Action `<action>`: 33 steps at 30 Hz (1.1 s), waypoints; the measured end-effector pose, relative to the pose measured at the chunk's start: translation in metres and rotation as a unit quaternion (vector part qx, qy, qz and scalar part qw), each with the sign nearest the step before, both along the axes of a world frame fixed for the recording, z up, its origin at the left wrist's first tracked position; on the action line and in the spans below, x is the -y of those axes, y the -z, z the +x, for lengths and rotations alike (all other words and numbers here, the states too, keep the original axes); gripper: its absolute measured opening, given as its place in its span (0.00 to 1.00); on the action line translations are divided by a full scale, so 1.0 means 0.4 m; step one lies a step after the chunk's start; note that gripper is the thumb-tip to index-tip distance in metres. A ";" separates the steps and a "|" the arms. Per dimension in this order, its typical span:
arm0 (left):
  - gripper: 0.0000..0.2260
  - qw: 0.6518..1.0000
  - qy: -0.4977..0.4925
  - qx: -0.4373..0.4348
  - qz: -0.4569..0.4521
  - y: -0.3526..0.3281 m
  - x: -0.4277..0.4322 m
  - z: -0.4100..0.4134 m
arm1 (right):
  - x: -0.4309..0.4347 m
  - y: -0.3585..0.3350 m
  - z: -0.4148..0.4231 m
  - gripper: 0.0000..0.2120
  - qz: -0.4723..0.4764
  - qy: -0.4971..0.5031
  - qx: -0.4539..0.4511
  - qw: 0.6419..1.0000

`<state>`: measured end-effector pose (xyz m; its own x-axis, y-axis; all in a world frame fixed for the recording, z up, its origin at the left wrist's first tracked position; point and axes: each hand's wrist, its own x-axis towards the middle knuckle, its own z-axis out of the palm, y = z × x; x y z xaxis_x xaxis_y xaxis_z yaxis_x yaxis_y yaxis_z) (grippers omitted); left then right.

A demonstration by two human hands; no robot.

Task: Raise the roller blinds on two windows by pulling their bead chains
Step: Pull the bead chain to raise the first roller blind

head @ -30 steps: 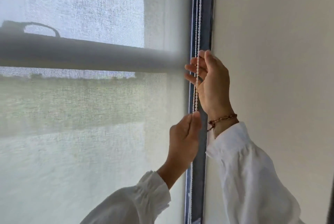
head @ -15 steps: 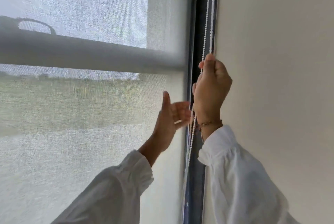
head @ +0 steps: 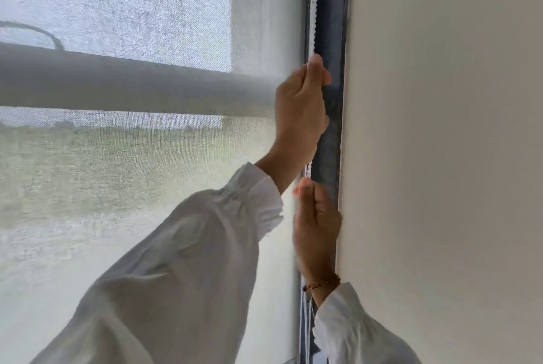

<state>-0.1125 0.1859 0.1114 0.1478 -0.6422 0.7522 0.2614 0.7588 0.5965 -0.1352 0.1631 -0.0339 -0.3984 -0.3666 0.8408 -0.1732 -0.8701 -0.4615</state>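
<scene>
A white translucent roller blind (head: 132,187) covers the window and fills the left of the view. Its white bead chain (head: 312,10) hangs down the dark window frame (head: 332,25) at the blind's right edge. My left hand (head: 299,107) is up high, fingers pinched shut on the chain. My right hand (head: 317,225), with a braided bracelet on the wrist, sits directly below it and is also closed on the chain. A short run of beads shows between the two hands. Both arms wear loose white sleeves.
A plain white wall (head: 440,157) takes up the right side, hard against the frame. Behind the blind fabric a horizontal window bar (head: 117,84) shows as a grey band, with blurred greenery outside.
My left hand, open half a second ago, has risen and closed on the chain above the right. My right hand has come down along the chain to a lower spot.
</scene>
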 end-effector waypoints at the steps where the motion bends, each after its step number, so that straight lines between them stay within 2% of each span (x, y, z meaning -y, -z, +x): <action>1: 0.17 1.000 -0.006 -0.010 -0.012 0.003 0.006 -0.004 | 0.011 -0.003 -0.010 0.13 0.026 -0.043 0.016 0.999; 3: 0.18 0.999 -0.003 -0.025 -0.025 0.010 0.013 -0.004 | 0.026 -0.019 -0.037 0.17 0.081 -0.154 0.060 0.983; 6: 0.18 0.999 -0.010 -0.009 -0.033 0.057 0.018 -0.005 | 0.042 -0.076 -0.090 0.30 0.106 -0.227 0.116 0.961; 9: 0.17 0.995 -0.071 0.061 -0.045 0.170 0.028 -0.016 | 0.038 -0.163 -0.133 0.24 0.094 -0.266 0.143 0.949; 12: 0.15 0.989 -0.097 0.111 -0.028 0.294 0.045 -0.028 | 0.023 -0.246 -0.155 0.16 0.102 -0.259 0.096 0.956; 17: 0.15 0.970 -0.150 0.173 -0.077 0.407 0.048 -0.040 | -0.013 -0.340 -0.147 0.12 0.126 -0.298 0.045 0.945; 21: 0.13 0.956 -0.164 0.215 -0.109 0.415 0.067 -0.034 | -0.012 -0.359 -0.137 0.16 0.115 -0.234 0.085 0.962; 23: 0.13 0.960 -0.141 0.230 -0.080 0.403 0.087 -0.020 | -0.002 -0.354 -0.142 0.18 0.077 -0.179 0.101 0.976; 26: 0.15 0.987 -0.070 0.145 -0.006 0.351 0.123 0.013 | 0.017 -0.337 -0.159 0.19 0.036 -0.090 0.095 0.991; 28: 0.19 0.994 -0.069 0.079 0.018 0.279 0.137 0.027 | 0.027 -0.310 -0.156 0.18 0.034 -0.059 0.093 0.993; 30: 0.21 0.997 -0.049 0.060 0.013 0.185 0.123 0.024 | 0.036 -0.260 -0.145 0.18 0.037 -0.021 0.079 0.996; 33: 0.22 0.997 0.005 0.081 0.009 0.058 0.084 0.010 | 0.041 -0.157 -0.120 0.16 0.031 0.004 0.056 0.998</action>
